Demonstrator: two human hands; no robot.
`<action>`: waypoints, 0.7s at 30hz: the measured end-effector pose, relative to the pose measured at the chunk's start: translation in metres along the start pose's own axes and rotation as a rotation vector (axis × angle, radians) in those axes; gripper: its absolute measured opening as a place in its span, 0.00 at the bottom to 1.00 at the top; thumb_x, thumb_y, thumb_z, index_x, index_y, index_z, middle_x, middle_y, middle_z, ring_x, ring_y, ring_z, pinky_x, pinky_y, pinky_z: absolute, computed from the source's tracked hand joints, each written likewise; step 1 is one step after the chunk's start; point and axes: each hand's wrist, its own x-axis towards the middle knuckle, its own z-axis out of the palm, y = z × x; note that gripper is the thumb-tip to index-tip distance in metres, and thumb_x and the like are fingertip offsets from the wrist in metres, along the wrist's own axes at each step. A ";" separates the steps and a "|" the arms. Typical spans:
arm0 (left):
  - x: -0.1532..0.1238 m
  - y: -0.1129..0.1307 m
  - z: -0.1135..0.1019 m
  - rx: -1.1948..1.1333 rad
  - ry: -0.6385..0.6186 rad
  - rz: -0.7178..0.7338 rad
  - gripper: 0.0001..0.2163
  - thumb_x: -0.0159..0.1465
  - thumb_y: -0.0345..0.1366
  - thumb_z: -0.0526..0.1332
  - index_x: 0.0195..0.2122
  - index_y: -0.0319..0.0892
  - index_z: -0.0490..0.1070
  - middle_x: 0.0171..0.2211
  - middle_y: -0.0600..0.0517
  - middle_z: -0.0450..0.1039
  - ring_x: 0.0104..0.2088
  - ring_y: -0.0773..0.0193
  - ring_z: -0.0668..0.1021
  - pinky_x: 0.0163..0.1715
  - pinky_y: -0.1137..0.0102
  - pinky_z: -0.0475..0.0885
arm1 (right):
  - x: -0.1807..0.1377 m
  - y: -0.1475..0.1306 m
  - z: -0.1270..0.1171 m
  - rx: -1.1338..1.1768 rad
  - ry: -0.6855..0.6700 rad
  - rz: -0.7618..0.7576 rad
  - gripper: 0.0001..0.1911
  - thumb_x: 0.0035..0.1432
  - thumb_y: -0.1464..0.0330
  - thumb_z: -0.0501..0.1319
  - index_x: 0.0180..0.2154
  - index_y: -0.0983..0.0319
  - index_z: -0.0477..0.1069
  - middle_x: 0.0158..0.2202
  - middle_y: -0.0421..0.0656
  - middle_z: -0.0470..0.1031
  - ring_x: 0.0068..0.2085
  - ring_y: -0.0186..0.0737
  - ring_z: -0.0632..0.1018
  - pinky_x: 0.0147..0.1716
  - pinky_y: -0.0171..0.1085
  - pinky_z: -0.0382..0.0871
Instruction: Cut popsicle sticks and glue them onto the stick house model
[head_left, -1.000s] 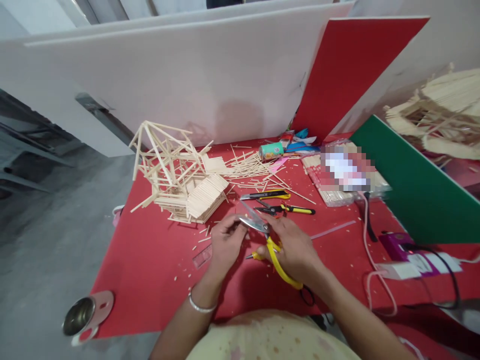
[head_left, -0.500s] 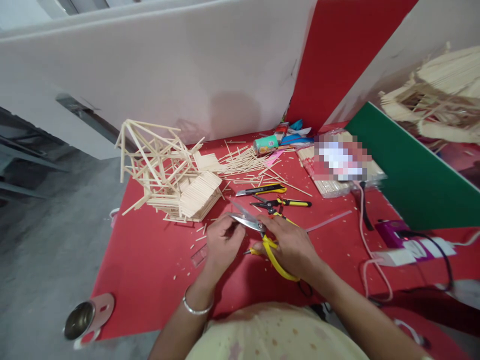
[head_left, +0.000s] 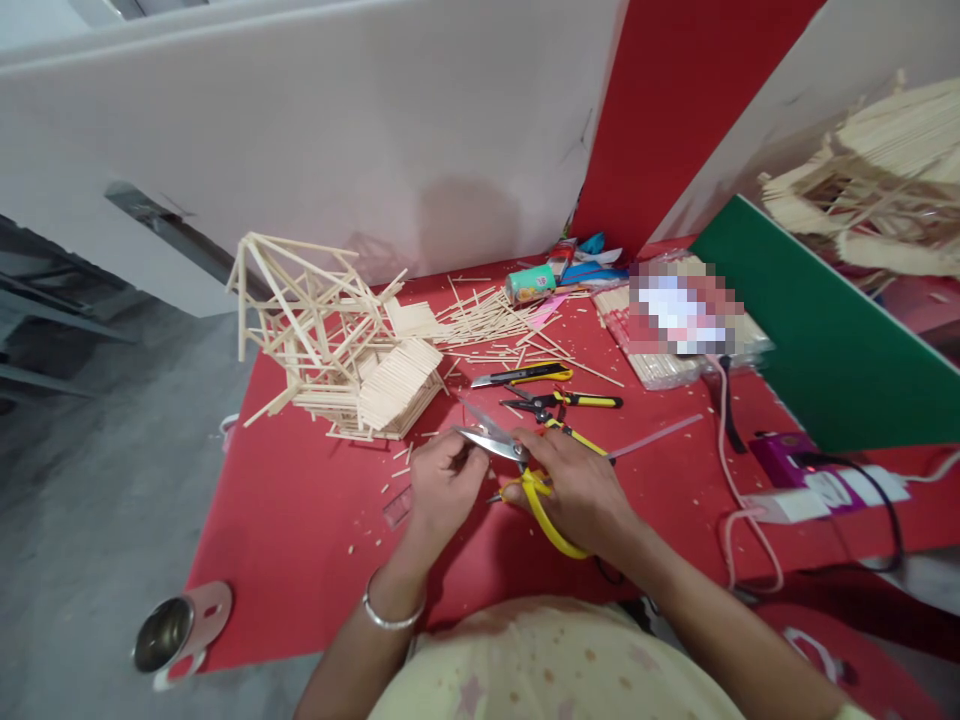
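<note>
My right hand [head_left: 581, 490] is wrapped round the yellow handles of a pair of scissors [head_left: 491, 443], whose blades point left and stand apart. Close to the blade tips, my left hand [head_left: 446, 485] has its fingers pinched together; whatever they hold is too small or hidden to name. Beyond my hands lie a yellow-and-black utility knife [head_left: 525, 375] and pliers [head_left: 566, 402] with black-and-yellow handles. A model built of thin wooden sticks [head_left: 401, 385] stands at the left of the table, beside a pile of loose sticks [head_left: 487, 322].
Around the red table [head_left: 300, 560] are a green can [head_left: 530, 284], bagged sticks [head_left: 652, 365], a clear strip [head_left: 660, 437] and a purple power strip [head_left: 787, 470] with cables. A mug [head_left: 169, 630] is at the front left corner. A green board [head_left: 817, 340] borders the right.
The scissors have tilted very slightly in my right hand. Both hands otherwise keep nearly the same places, and the view has shifted a little.
</note>
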 end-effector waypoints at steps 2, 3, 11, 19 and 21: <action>0.000 0.000 -0.002 -0.015 -0.014 0.005 0.06 0.61 0.32 0.62 0.27 0.41 0.76 0.22 0.53 0.73 0.22 0.67 0.72 0.23 0.73 0.66 | -0.001 0.000 0.001 0.030 -0.023 0.012 0.27 0.63 0.53 0.61 0.59 0.58 0.66 0.41 0.46 0.75 0.39 0.43 0.77 0.37 0.38 0.65; 0.000 0.000 -0.002 -0.026 -0.023 0.006 0.06 0.61 0.32 0.62 0.27 0.41 0.76 0.23 0.53 0.74 0.23 0.66 0.72 0.24 0.73 0.66 | -0.001 0.000 0.002 0.046 -0.033 0.019 0.27 0.63 0.53 0.61 0.59 0.58 0.66 0.41 0.46 0.75 0.39 0.43 0.77 0.38 0.37 0.65; 0.001 -0.001 -0.004 -0.009 -0.056 0.039 0.07 0.62 0.31 0.61 0.28 0.42 0.76 0.25 0.52 0.74 0.25 0.65 0.75 0.28 0.71 0.68 | -0.004 -0.001 0.006 0.078 -0.051 0.001 0.23 0.66 0.57 0.59 0.58 0.59 0.65 0.41 0.46 0.76 0.38 0.42 0.77 0.37 0.36 0.64; 0.003 -0.010 0.006 -0.081 -0.077 -0.098 0.06 0.62 0.32 0.61 0.28 0.41 0.74 0.19 0.55 0.71 0.20 0.66 0.74 0.23 0.73 0.67 | -0.001 0.005 0.010 0.095 -0.129 0.023 0.18 0.67 0.61 0.56 0.54 0.62 0.68 0.39 0.46 0.78 0.37 0.41 0.76 0.35 0.36 0.60; 0.003 -0.014 0.009 -0.124 -0.075 -0.147 0.06 0.62 0.34 0.61 0.28 0.41 0.73 0.18 0.55 0.71 0.18 0.67 0.73 0.22 0.73 0.66 | 0.002 0.007 0.009 0.121 -0.163 0.023 0.16 0.67 0.62 0.55 0.51 0.62 0.69 0.38 0.46 0.78 0.37 0.39 0.76 0.35 0.35 0.59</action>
